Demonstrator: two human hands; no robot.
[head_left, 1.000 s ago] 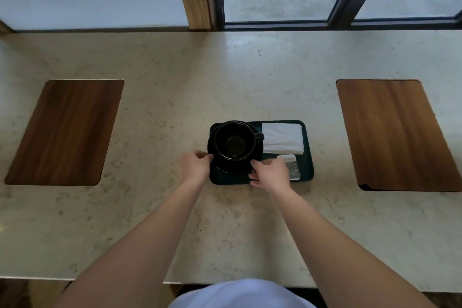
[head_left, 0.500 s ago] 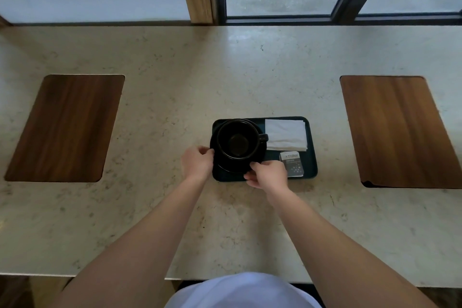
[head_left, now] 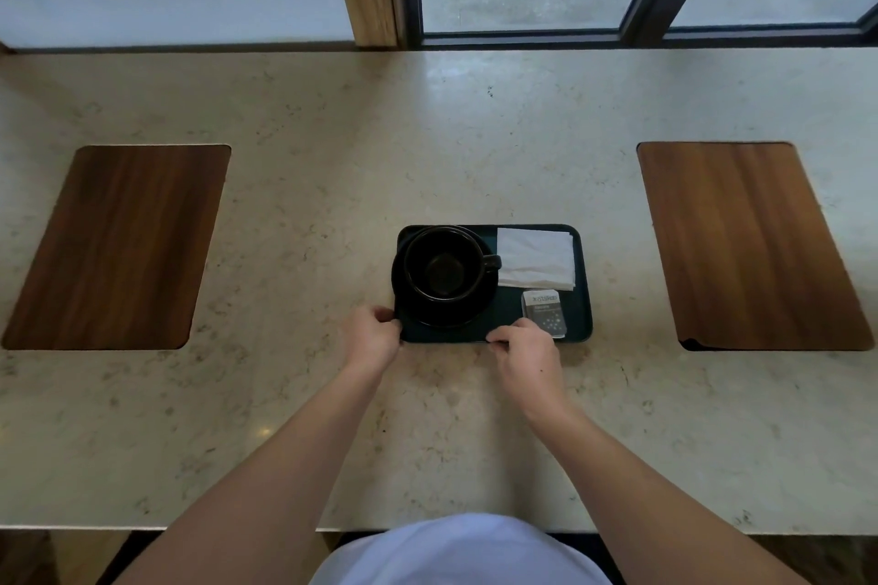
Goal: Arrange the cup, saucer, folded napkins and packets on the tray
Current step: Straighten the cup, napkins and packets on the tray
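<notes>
Head view: we see a dark tray (head_left: 582, 299) on the stone counter (head_left: 332, 157), carrying a black cup (head_left: 444, 264) on its saucer (head_left: 404, 295) at left, folded napkins (head_left: 536, 257) at far right and packets (head_left: 545, 313) at near right. Our left hand (head_left: 373, 335), fingers curled, pinches the tray's near-left corner. Our right hand (head_left: 522, 349), fingers bent together, pinches the near edge beside the packets; 2 wooden boards (head_left: 119, 247) flank the tray.

A single head-worn wide-angle camera looks forward and steeply down from the person's own seat, facing the window wall. The pale speckled stone counter (head_left: 332, 157) fills the frame (its edges bow with the lens), near enough that both bare forearms enter from below.
</notes>
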